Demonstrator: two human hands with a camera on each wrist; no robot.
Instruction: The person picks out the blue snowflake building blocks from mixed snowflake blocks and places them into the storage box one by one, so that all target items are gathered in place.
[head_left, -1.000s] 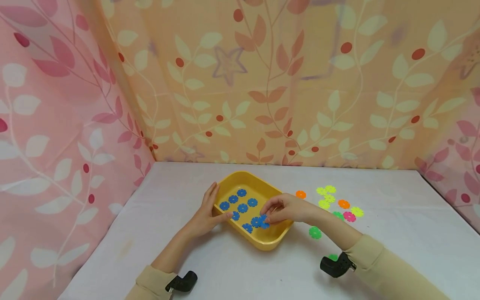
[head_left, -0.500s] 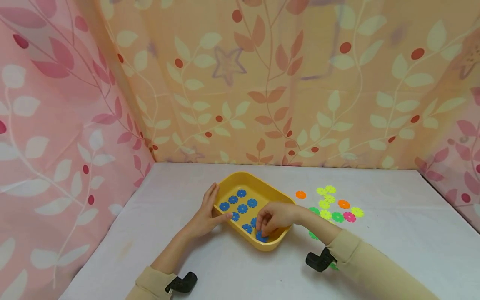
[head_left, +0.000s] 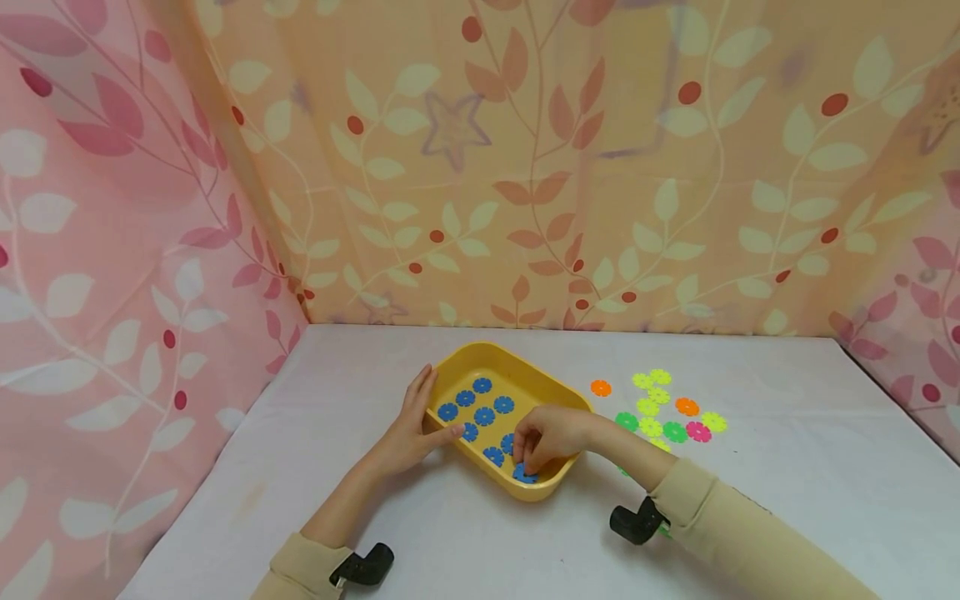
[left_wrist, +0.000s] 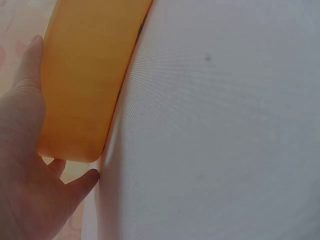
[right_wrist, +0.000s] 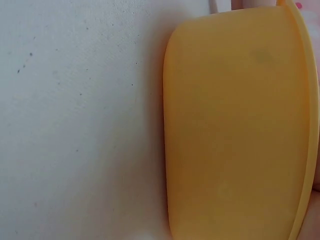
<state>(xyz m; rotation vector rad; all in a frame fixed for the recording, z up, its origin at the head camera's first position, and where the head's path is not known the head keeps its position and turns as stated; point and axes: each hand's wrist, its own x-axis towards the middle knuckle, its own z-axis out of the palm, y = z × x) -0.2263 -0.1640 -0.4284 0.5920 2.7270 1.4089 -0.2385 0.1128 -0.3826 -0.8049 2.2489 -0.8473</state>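
A yellow plastic tray stands on the table with several blue notched discs spread over its floor. My left hand holds the tray's left corner, its thumb at the near rim and its fingers along the outer end wall. My right hand reaches into the near right end of the tray. Its thumb and fingers pinch a blue notched disc, low near the tray floor. Another blue disc is partly covered by this hand. In the right wrist view the tray wall hides the fingertips.
Right of the tray, loose discs lie on the white table: yellow, green, orange and a pink one. The right forearm covers part of this group. Patterned cloth hangs behind the table.
My right hand has moved toward me inside the tray, carrying the blue disc to the near right end; in the last half second it has hardly moved. The left hand stays on the tray.
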